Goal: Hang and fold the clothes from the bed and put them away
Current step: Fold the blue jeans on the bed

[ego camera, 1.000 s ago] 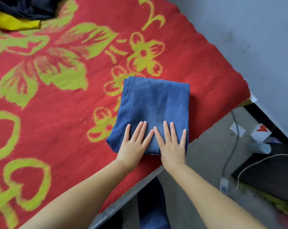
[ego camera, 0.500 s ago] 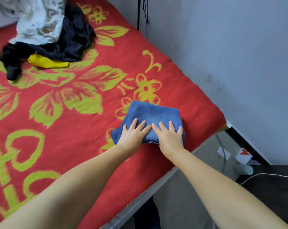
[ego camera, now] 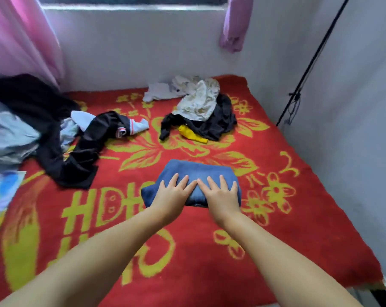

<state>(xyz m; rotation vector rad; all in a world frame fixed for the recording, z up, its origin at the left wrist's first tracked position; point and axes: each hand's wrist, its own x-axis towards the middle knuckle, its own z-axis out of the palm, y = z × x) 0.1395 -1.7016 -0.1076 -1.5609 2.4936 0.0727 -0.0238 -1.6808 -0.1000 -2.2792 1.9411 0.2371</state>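
Folded blue jeans point(ego camera: 194, 171) lie in a compact bundle on the red bed blanket point(ego camera: 276, 229) with yellow flowers. My left hand point(ego camera: 173, 194) and my right hand point(ego camera: 220, 196) rest flat on top of the bundle, side by side, fingers straight and spread, index fingers nearly touching. Loose clothes lie further back: a black, white and yellow heap point(ego camera: 200, 114) at centre right, and a black garment with white pieces point(ego camera: 76, 149) at the left.
Grey walls close the bed at the back and right. Pink curtains point(ego camera: 21, 38) hang at the far left and upper right. A black pole point(ego camera: 309, 63) leans along the right wall. Grey fabric point(ego camera: 8, 136) lies at the bed's left edge.
The view has lifted from the bed's corner to the whole bed. The jeans bundle now sits further in from the bed's edge, both hands still flat on it.
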